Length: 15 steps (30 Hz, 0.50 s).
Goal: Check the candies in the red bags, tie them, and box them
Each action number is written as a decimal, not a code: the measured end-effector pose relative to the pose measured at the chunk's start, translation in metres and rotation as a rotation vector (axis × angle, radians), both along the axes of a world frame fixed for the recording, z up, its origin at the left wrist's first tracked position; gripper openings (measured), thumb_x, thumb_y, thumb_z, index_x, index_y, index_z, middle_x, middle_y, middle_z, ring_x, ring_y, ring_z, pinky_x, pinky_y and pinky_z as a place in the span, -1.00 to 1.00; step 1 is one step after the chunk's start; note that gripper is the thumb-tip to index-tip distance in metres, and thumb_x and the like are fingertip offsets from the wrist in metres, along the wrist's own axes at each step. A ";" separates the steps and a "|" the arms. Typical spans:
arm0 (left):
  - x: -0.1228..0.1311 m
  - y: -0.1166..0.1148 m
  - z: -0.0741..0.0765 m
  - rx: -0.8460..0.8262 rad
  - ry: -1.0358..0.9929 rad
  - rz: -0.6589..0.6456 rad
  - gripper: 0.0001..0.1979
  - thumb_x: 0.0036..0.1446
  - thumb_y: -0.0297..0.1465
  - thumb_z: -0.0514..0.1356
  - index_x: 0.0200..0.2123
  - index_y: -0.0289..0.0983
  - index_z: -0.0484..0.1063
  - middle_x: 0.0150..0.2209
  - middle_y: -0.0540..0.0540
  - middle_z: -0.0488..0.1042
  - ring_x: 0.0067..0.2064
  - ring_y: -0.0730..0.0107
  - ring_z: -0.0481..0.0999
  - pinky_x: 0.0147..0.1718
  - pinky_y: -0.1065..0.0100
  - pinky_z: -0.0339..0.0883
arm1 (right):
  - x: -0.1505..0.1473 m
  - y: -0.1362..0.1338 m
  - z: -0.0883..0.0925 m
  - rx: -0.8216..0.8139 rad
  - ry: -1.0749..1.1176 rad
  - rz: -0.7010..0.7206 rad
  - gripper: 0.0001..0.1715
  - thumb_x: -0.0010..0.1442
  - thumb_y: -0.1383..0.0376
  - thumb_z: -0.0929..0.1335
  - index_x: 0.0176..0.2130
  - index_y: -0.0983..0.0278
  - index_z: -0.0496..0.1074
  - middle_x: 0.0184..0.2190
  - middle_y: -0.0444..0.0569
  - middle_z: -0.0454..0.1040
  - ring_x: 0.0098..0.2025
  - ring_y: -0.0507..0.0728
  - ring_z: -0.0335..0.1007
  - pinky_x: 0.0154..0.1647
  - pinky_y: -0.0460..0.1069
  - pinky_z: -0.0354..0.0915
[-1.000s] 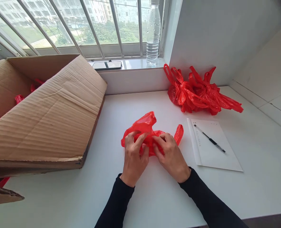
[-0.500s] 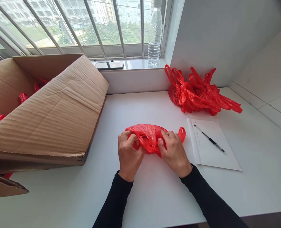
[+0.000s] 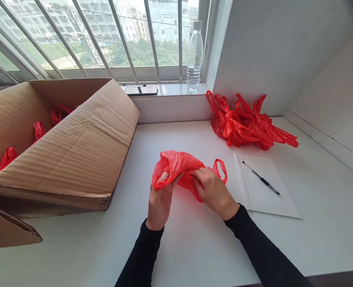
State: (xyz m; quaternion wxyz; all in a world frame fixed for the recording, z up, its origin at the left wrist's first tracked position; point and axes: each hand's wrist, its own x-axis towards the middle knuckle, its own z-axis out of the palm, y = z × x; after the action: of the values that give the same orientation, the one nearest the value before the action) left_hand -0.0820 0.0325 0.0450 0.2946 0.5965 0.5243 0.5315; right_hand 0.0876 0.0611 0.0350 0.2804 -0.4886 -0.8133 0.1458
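Note:
Between my hands is a crumpled red plastic bag [image 3: 182, 161] over the white table, its handle loop sticking out on the right. My left hand [image 3: 161, 199] holds the bag's left end, with the thumb over the film and most fingers hidden beneath it. My right hand [image 3: 214, 189] pinches the bag's right part, fingertips pressed into the folds. Whatever the bag contains is hidden by the film.
A large open cardboard box [image 3: 71, 147] with red bags inside takes up the left. Knotted red bags [image 3: 245, 121] lie against the back wall. A pen [image 3: 261, 178] rests on a notebook [image 3: 272, 201] at right. On the windowsill are a water bottle [image 3: 195, 59] and a phone [image 3: 142, 91].
My left hand has turned palm upward, slipping its fingers under the bag's left end and lifting it. My right hand keeps its pinch, slightly shifted. The view has tilted up a little.

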 end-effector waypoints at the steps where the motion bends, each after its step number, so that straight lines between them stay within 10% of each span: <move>1: 0.001 0.001 -0.002 0.007 0.025 -0.016 -0.53 0.46 -0.26 -0.23 -0.09 -0.20 0.47 -0.22 -0.15 0.57 -0.25 0.22 0.56 -0.27 0.22 0.45 | 0.000 0.001 -0.002 -0.016 -0.020 -0.010 -0.68 0.39 0.44 0.25 -0.03 0.24 0.54 -0.16 0.01 0.55 -0.12 0.21 0.44 -0.10 0.07 0.39; 7: 0.006 0.012 -0.025 -0.009 0.294 0.089 -0.85 0.30 -0.39 0.12 -0.29 -0.23 0.48 -0.31 -0.17 0.49 -0.18 0.05 0.49 -0.03 -0.05 0.39 | 0.003 0.004 -0.003 -0.057 -0.131 -0.171 -0.64 0.42 0.40 0.22 0.10 0.27 0.48 -0.14 0.08 0.52 -0.12 0.24 0.45 -0.09 0.09 0.37; 15: 0.013 0.012 -0.031 0.005 0.413 0.246 -0.71 0.34 -0.44 0.11 0.11 -0.21 0.40 -0.01 -0.24 0.50 -0.03 0.02 0.55 -0.08 0.03 0.49 | -0.004 0.010 0.003 -0.004 -0.204 -0.279 -0.63 0.37 0.42 0.24 0.13 0.33 0.40 -0.10 0.17 0.44 -0.07 0.33 0.40 0.00 0.20 0.31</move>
State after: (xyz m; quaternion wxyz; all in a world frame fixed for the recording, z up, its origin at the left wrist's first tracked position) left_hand -0.0691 0.0443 0.0138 0.1127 0.6248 0.6410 0.4314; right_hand 0.0833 0.0707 0.0376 0.2129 -0.6096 -0.7614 0.0569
